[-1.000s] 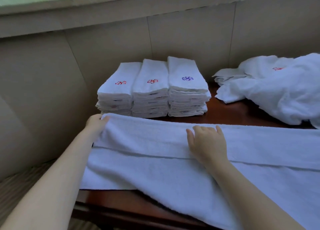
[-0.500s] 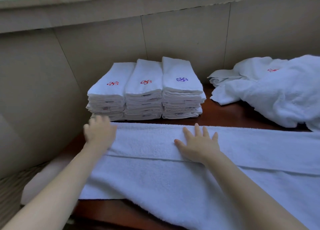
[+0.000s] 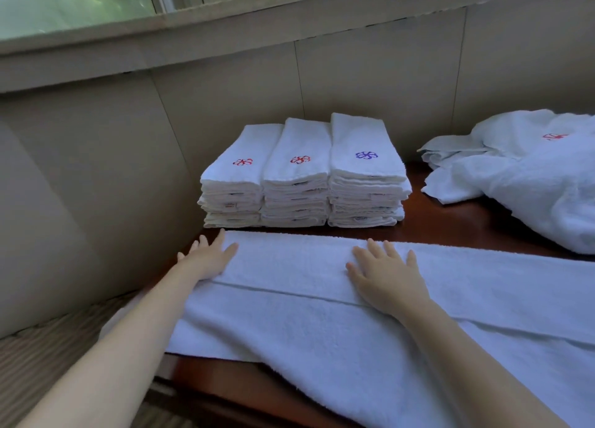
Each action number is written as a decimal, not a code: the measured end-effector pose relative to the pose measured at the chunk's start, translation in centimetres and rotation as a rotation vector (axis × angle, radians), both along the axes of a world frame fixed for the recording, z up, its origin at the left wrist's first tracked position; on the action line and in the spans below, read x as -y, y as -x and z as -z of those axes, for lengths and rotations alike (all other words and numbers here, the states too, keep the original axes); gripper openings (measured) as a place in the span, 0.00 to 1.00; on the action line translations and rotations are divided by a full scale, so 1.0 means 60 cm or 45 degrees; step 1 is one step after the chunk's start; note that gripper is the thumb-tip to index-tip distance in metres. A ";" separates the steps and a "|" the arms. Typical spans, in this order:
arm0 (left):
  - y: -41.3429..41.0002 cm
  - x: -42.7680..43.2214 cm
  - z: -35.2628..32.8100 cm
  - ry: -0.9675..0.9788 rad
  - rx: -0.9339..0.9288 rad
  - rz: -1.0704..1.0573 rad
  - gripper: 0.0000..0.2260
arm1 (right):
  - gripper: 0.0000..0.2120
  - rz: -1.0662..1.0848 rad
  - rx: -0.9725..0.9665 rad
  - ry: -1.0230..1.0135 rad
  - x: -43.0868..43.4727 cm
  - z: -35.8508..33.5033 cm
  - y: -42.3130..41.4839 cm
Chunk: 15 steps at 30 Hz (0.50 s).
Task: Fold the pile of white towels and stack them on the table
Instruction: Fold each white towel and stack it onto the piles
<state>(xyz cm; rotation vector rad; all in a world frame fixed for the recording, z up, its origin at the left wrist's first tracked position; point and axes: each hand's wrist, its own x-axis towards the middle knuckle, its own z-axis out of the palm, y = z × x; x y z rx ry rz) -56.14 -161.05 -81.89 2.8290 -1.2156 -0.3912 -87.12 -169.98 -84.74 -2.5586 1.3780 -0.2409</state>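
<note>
A long white towel (image 3: pixel 322 324) lies spread across the dark wooden table (image 3: pixel 450 231), its far strip folded over toward me. My left hand (image 3: pixel 207 258) lies flat on the towel's left end with fingers straight. My right hand (image 3: pixel 386 273) presses flat on the folded strip near the middle. Behind the towel stand three neat stacks of folded white towels (image 3: pixel 302 176), two topped with red emblems and one with a blue emblem. A loose pile of unfolded white towels (image 3: pixel 531 176) lies at the back right.
A beige panelled wall (image 3: pixel 96 170) closes in the table's back and left side, with a window ledge (image 3: pixel 161 25) above. The towel's near edge hangs over the table's front edge (image 3: pixel 225 382). Striped flooring (image 3: pixel 38 363) shows at lower left.
My left hand has flattened from holding the towel's far left corner to lying open on its left end. My right hand has spread flat on the fold. The camera has shifted slightly.
</note>
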 end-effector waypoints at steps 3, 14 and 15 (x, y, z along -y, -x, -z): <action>0.017 -0.066 -0.006 0.240 -0.178 -0.175 0.34 | 0.17 -0.035 0.009 0.167 -0.020 -0.012 0.004; 0.063 -0.245 -0.061 0.218 -0.757 -0.160 0.07 | 0.17 -0.567 0.000 0.018 -0.191 -0.039 -0.009; 0.059 -0.249 -0.063 0.472 -0.908 -0.191 0.05 | 0.17 -0.576 0.016 0.028 -0.202 -0.037 -0.003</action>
